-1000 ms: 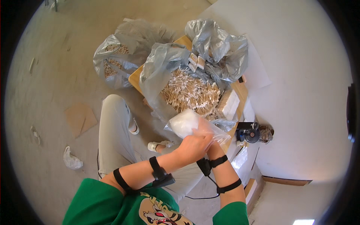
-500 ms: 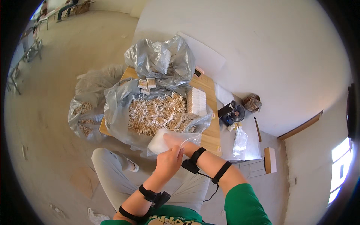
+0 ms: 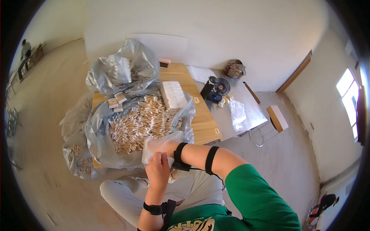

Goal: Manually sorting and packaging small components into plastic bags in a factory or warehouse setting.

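Observation:
My left hand (image 3: 157,169) pinches the rim of a clear plastic bag (image 3: 150,149) at the table's near edge. My right hand (image 3: 168,148) reaches into that bag up to about the wrist; its fingers are blurred behind the plastic. Just beyond lies a heap of loose cotton swabs (image 3: 133,129) with wooden sticks, spread on an opened grey plastic sack (image 3: 96,134). At the heap's far right stands a block of white packs (image 3: 173,95). Several small swab packs (image 3: 116,102) rest at its far left.
Another grey sack (image 3: 142,61) stands at the back of the wooden table (image 3: 204,129). Sacks of loose pieces (image 3: 79,161) sit on the floor at left. A side table (image 3: 250,111) holds a small fan (image 3: 221,87) and clear film (image 3: 238,113). Other people are at the far left and lower right.
My view has swung to the right, so the table appears farther left. The right hand stays inside the bag and the left hand still grips its rim.

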Motion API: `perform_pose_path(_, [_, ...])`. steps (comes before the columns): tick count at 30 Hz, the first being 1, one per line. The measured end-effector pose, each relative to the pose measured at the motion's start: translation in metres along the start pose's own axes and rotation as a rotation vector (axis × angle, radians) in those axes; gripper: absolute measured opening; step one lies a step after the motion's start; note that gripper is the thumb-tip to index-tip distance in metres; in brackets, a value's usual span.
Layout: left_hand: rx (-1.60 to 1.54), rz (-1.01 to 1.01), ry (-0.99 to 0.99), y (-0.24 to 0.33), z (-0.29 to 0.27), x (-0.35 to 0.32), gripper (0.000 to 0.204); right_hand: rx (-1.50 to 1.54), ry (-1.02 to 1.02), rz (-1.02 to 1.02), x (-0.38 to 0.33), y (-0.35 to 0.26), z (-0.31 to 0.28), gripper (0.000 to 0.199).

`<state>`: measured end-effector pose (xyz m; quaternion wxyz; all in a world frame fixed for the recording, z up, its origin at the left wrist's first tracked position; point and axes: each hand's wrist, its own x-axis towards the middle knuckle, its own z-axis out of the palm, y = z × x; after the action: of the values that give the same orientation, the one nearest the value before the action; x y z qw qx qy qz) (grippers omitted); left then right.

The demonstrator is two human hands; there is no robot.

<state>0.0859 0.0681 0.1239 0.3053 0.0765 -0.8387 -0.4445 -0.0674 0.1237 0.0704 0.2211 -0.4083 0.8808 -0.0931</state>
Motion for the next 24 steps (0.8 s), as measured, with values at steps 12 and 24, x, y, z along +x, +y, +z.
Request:
perform_pose_path(12, [-0.147,-0.1,-0.048,-0.011,-0.006,0.001,0.022,-0.02,-0.059,-0.055,-0.006,-0.015,0.008,0.02])
perform_pose_path(24, [-0.11,-0.319,-0.172,-0.01,-0.044,0.068,0.027,0.09,0.217,-0.321,-0.075,-0.028,-0.117,0.018])
